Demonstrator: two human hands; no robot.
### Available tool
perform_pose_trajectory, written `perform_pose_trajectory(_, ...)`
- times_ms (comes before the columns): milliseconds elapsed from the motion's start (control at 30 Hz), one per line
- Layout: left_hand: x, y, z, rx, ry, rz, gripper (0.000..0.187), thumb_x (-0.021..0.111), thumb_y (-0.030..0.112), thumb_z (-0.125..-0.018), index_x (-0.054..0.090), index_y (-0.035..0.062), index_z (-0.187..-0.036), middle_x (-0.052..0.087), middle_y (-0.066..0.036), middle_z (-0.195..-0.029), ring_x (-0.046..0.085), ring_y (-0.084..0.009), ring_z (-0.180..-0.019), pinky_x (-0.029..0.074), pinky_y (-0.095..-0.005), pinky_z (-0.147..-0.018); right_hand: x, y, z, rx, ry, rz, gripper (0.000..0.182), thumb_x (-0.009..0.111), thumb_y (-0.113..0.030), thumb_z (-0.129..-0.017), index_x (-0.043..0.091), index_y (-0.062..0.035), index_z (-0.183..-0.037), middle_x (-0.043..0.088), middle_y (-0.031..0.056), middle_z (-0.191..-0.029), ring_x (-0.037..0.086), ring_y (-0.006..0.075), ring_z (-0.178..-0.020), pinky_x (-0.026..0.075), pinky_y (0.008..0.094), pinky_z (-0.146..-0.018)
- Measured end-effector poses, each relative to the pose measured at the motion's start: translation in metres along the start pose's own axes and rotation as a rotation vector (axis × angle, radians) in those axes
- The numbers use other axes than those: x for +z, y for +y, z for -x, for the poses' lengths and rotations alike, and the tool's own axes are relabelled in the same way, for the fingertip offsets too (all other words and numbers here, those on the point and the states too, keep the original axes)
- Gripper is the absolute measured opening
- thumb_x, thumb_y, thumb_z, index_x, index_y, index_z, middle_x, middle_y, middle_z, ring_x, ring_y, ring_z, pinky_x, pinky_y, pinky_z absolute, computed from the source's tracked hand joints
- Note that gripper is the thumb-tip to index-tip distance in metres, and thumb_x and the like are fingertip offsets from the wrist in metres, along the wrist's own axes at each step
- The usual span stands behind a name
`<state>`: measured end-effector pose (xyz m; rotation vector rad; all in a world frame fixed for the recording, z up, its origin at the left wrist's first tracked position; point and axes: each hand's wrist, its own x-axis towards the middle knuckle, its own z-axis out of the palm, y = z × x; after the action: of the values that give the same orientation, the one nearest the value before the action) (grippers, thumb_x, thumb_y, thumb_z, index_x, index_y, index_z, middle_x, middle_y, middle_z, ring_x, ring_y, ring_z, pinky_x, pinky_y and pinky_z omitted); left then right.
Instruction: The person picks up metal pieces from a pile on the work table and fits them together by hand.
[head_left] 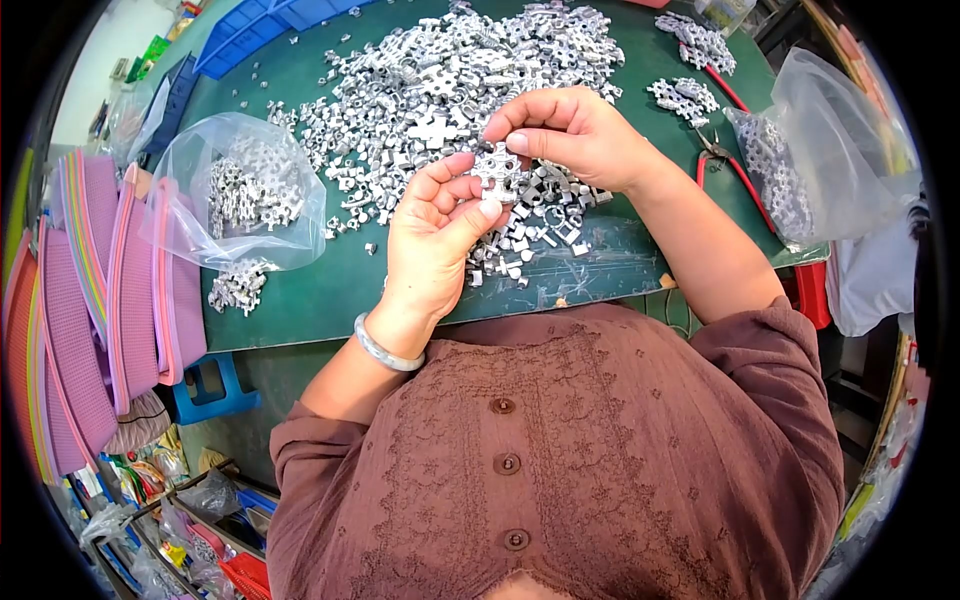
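Observation:
Between my two hands is a silver metal casting (499, 172), a flat cluster of small joined parts with holes. My left hand (432, 225) pinches its lower left side with thumb and fingers. The thumb and forefinger of my right hand (575, 135) close on its upper right edge. Just beyond and beneath them, a large heap of small silver metal parts (430, 75) spreads over the green table (610, 255). Some loose parts lie right below my fingers.
At left stands an open plastic bag of metal parts (255, 190), with a small pile (238, 287) in front. Red-handled pliers (745, 185), stacked castings (685, 98) and another filled bag (780, 170) are at right. Blue bins (240, 35) line the back left.

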<state>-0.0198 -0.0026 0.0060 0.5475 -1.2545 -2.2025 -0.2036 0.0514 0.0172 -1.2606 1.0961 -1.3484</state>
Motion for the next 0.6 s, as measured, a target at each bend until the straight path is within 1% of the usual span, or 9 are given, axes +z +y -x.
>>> perform_pose_trajectory(367, 0.0018, 0.0009, 0.0009, -0.016, 0.005, 0.006, 0.038, 0.054, -0.004, -0.077, 0.040, 0.0012, -0.112, 0.052, -0.006, -0.092, 0.056, -0.0169, -0.082, 0.048, -0.0282, -0.073, -0.0005, -0.0010, -0.0003, -0.001, -0.019, 0.002, 0.015, 0.052, -0.005, -0.080, 0.058, 0.0006, -0.093, 0.058, 0.0025, -0.084, 0.052, 0.0071, -0.071, 0.044, 0.0218, -0.065)
perform_pose_trajectory(467, 0.0011, 0.0003, 0.0010, -0.019, 0.003, 0.014, 0.038, 0.054, -0.004, -0.077, 0.040, 0.0012, -0.112, 0.053, -0.006, -0.092, 0.056, -0.0172, -0.082, 0.048, -0.0282, -0.073, 0.0005, 0.0012, -0.0011, -0.032, 0.006, 0.006, 0.015, 0.053, -0.006, -0.079, 0.058, -0.0006, -0.092, 0.058, 0.0002, -0.074, 0.051, 0.0063, -0.063, 0.044, 0.0203, -0.060)
perform_pose_trajectory(567, 0.0017, 0.0006, 0.0011, -0.022, 0.005, 0.025, 0.038, 0.054, -0.003, -0.077, 0.040, 0.0013, -0.112, 0.053, -0.006, -0.092, 0.056, -0.0174, -0.082, 0.048, -0.0281, -0.073, -0.0007, -0.0012, -0.0002, -0.001, -0.015, 0.008, 0.015, 0.052, -0.006, -0.080, 0.058, 0.0005, -0.093, 0.058, 0.0025, -0.084, 0.052, 0.0070, -0.071, 0.044, 0.0217, -0.065)
perform_pose_trajectory(600, 0.0019, 0.0008, 0.0012, -0.026, 0.008, 0.029, 0.038, 0.054, -0.003, -0.077, 0.040, 0.0012, -0.112, 0.053, -0.006, -0.092, 0.056, -0.0175, -0.082, 0.048, -0.0281, -0.073, -0.0006, -0.0011, -0.0002, 0.000, -0.014, 0.008, 0.015, 0.053, -0.006, -0.080, 0.058, 0.0005, -0.093, 0.058, 0.0024, -0.084, 0.052, 0.0070, -0.071, 0.044, 0.0217, -0.065)
